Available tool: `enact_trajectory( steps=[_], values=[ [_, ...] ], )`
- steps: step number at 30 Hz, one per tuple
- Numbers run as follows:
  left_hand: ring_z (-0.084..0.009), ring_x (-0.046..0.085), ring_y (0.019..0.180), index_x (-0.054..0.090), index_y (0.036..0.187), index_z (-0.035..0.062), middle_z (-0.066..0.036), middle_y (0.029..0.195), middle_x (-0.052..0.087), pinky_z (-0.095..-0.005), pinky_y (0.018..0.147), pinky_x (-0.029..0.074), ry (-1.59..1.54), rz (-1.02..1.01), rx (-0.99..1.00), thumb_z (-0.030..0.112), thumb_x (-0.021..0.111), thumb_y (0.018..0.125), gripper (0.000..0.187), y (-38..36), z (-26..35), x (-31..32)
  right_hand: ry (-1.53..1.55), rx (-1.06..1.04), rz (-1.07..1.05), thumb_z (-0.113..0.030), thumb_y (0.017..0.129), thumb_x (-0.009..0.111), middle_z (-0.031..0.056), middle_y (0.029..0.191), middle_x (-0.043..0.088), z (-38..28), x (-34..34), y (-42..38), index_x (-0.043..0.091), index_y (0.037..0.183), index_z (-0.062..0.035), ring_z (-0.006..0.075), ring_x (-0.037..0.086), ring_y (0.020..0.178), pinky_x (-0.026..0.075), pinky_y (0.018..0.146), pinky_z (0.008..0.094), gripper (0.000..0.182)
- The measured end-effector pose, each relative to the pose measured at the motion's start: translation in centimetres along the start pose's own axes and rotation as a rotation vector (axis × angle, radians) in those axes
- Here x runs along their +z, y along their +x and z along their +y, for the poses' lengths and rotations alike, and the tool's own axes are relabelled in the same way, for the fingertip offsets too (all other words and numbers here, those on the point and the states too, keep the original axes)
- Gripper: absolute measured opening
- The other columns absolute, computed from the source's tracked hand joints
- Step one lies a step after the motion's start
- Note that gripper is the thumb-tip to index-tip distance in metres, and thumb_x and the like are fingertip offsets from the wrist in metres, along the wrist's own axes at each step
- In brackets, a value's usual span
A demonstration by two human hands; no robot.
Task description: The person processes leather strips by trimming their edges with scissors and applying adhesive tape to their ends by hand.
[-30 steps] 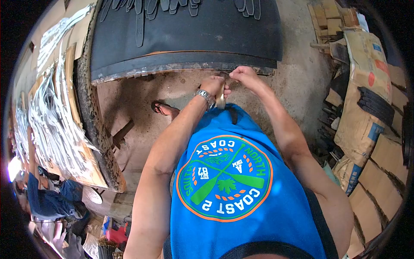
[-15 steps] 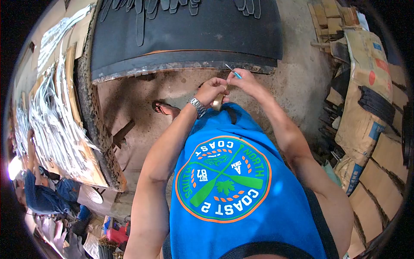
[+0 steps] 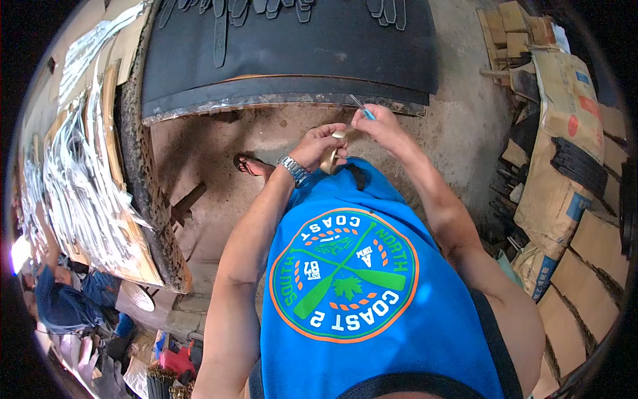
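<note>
My left hand [image 3: 321, 146], with a metal watch on its wrist, is closed on a roll of tan tape [image 3: 329, 159] just in front of the blue shirt. To its right, my right hand [image 3: 376, 125] holds a slim blue tool [image 3: 365, 112] whose thin grey tip points up and left. A short piece of the tape stretches between the two hands. The fingertips of my right hand are partly hidden. Beyond both hands lies the edge of a dark work table [image 3: 286, 63].
Black straps [image 3: 219, 40] lie on the dark table. White strips [image 3: 93, 179] cover the left table, where a co-worker in blue [image 3: 63, 299] sits. Stacked cardboard [image 3: 591, 266] and a paper sack [image 3: 565, 100] stand at the right. A sandalled foot [image 3: 252, 166] rests on the floor.
My hands have moved slightly apart, and more tape shows between them. The roll has turned in my left hand. The co-worker's arm has shifted a little.
</note>
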State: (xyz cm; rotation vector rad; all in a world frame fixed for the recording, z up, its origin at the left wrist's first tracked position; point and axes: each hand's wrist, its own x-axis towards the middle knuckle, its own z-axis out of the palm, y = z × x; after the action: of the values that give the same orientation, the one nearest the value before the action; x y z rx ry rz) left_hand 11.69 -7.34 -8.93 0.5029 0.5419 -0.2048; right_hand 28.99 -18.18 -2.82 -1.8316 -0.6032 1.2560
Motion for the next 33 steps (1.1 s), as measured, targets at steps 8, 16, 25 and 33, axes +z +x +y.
enact_trajectory(
  steps=[8,16,25,33],
  values=[
    [-0.0143,0.064,0.070,0.050,0.119,0.0098,-0.008,0.088,0.063,-0.0335,0.060,0.059,0.097,0.123,-0.001,0.014,0.057,0.096,0.025,0.8,0.2,1.3,-0.139,0.033,0.115,-0.020,0.077,0.069,0.0004,0.068,0.058,2.2,-1.1,2.1,0.064,0.077,-0.0052,0.0103,0.051,0.067,0.041,0.059,0.0309,0.016],
    [-0.0216,0.067,0.070,0.046,0.111,0.0107,-0.012,0.087,0.064,-0.0392,0.056,0.058,0.034,0.230,-0.121,0.025,0.053,0.098,0.021,4.1,0.2,3.2,-0.545,-0.034,0.318,-0.024,0.080,0.063,0.0156,0.078,0.066,2.4,-1.5,2.7,0.065,0.085,-0.0053,0.0284,0.065,0.075,0.048,0.067,0.0404,0.020],
    [-0.0270,0.067,0.071,0.045,0.110,0.0086,-0.014,0.088,0.062,-0.0446,0.057,0.058,0.034,0.242,-0.094,0.024,0.044,0.100,0.018,5.9,0.8,4.5,-0.773,-0.013,0.354,-0.028,0.083,0.061,0.0213,0.087,0.067,0.3,-1.4,3.8,0.060,0.094,-0.0053,0.0415,0.063,0.087,0.049,0.073,0.0476,0.025],
    [-0.0297,0.069,0.075,0.039,0.116,0.0109,-0.017,0.091,0.063,-0.0478,0.058,0.059,-0.027,0.268,-0.118,0.020,0.044,0.099,0.020,6.9,0.8,4.4,-0.691,-0.025,0.369,-0.036,0.084,0.067,0.0198,0.101,0.066,-1.5,-2.6,2.7,0.054,0.107,-0.0068,0.0367,0.064,0.094,0.048,0.081,0.0432,0.040]
  ],
)
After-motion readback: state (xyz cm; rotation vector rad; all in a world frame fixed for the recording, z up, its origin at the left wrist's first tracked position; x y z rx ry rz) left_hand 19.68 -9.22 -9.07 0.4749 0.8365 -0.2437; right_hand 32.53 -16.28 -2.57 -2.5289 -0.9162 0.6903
